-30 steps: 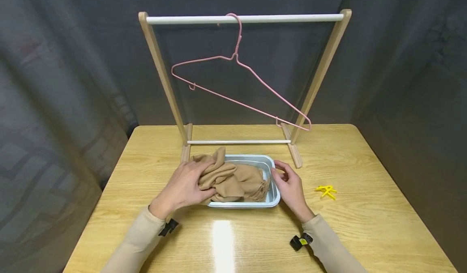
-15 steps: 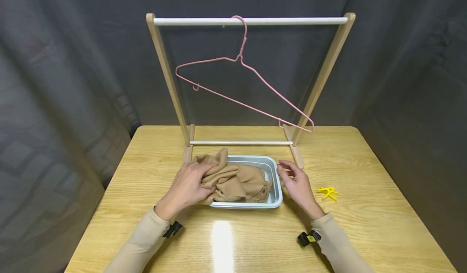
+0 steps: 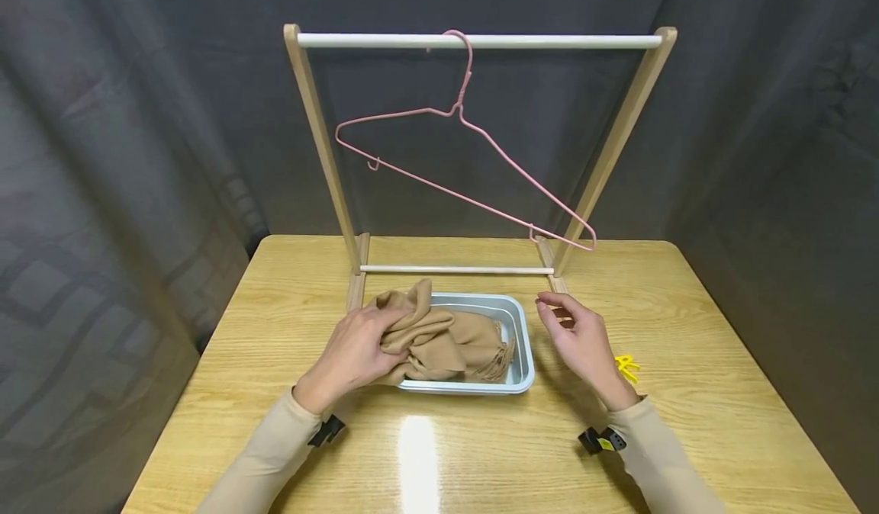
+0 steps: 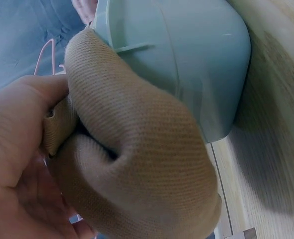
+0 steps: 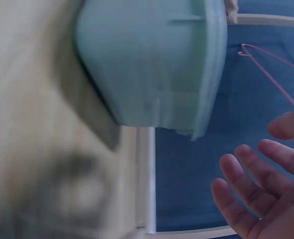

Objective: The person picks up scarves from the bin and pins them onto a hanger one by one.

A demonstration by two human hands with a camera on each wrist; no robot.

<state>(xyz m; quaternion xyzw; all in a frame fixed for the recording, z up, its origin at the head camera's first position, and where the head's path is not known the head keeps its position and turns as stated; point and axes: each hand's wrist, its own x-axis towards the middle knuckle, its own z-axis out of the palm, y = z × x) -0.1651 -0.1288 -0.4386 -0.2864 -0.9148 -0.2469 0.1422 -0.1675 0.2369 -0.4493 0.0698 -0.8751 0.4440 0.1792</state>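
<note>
In the head view a tan scarf (image 3: 439,350) with a fringed end lies bunched in a light blue plastic basin (image 3: 527,358). My left hand (image 3: 355,352) grips the scarf's gathered left part, which spills over the basin's left end. The left wrist view shows thick folds of the scarf (image 4: 152,134) between thumb and fingers, beside the basin's outer wall (image 4: 207,55). Right of the basin, my right hand (image 3: 582,345) is held in the air with loosely bent fingers and holds nothing. A gap separates it from the basin wall (image 5: 142,59) in the right wrist view.
A wooden rack with a white top rail (image 3: 549,42) stands behind the basin. A pink wire hanger (image 3: 459,107) hangs tilted from that rail, its right end lower. Yellow clothes pegs (image 3: 626,367) lie on the table (image 3: 700,422), partly hidden by my right wrist. Dark curtains surround the table.
My right hand has left the basin's right rim and moved right, partly covering the yellow pegs. My left hand keeps its grip on the scarf. The head view has shifted slightly.
</note>
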